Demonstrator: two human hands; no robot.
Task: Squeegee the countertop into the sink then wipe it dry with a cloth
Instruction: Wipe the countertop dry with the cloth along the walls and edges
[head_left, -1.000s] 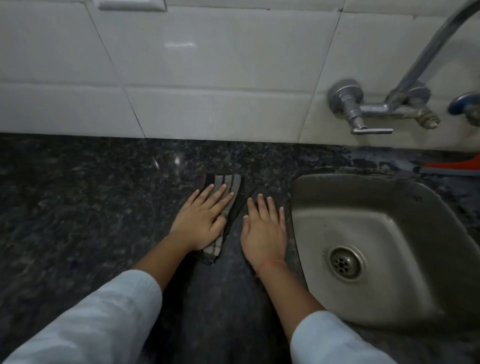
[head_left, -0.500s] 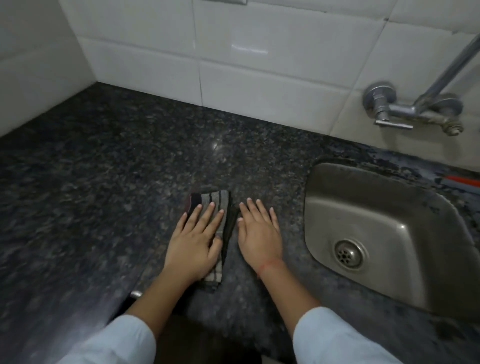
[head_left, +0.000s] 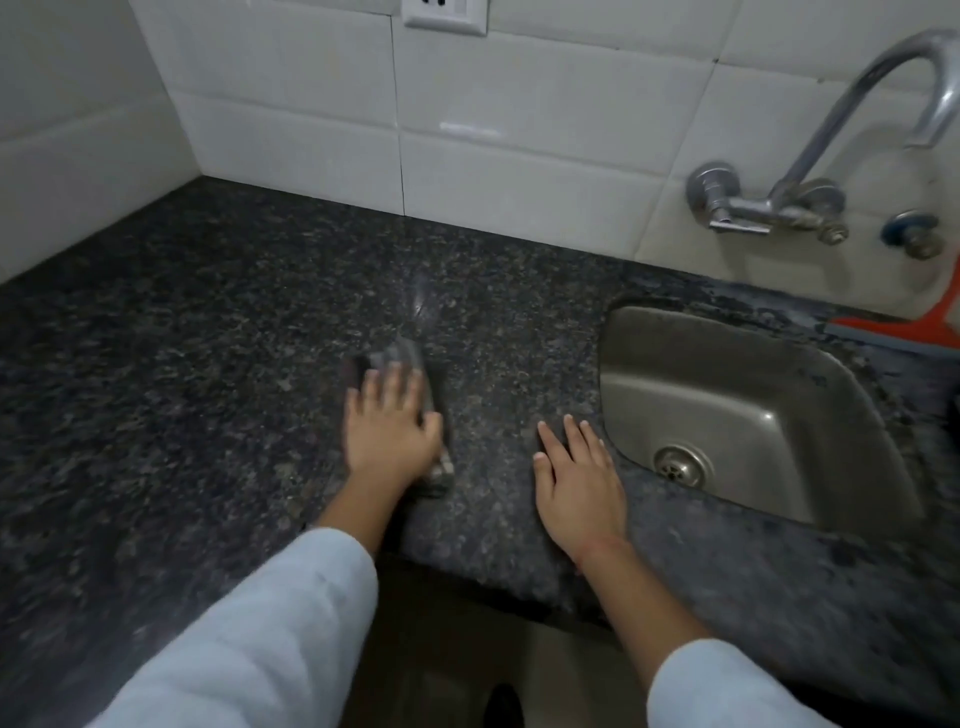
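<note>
A folded, striped grey-and-dark cloth (head_left: 402, 358) lies on the dark speckled granite countertop (head_left: 182, 353), left of the sink. My left hand (head_left: 389, 431) presses flat on the cloth and covers most of it; hand and cloth are motion-blurred. My right hand (head_left: 576, 473) rests flat on the bare counter with fingers apart, just left of the steel sink (head_left: 748, 415), holding nothing. An orange squeegee (head_left: 893, 327) lies on the counter behind the sink at the far right, partly cut off by the frame edge.
White tiled walls meet in a corner at the back left. A chrome wall tap (head_left: 810, 150) arches over the sink, with a second valve (head_left: 911, 236) to its right. A wall socket (head_left: 445, 15) sits at the top. The counter's front edge runs just below my hands.
My left hand has slid the cloth leftward, away from my right hand, opening a gap between the two. The camera view has lifted and pulled back, showing more counter and wall.
</note>
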